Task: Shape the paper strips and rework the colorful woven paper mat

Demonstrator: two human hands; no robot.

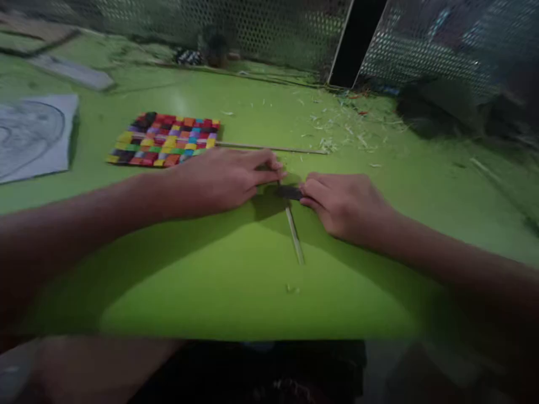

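Pinching dark tool (288,192), right hand (345,205) curled; left hand (223,179) flat, pressing thin stick (295,235).

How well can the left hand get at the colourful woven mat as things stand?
Probably yes: the mat lies just beyond the left hand across bare green table, though that hand rests on a thin stick.

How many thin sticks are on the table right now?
2. A short stick runs from between the left hand and right hand toward the camera; a long stick lies behind them, beside the woven mat. Others may hide among the blurred scraps.
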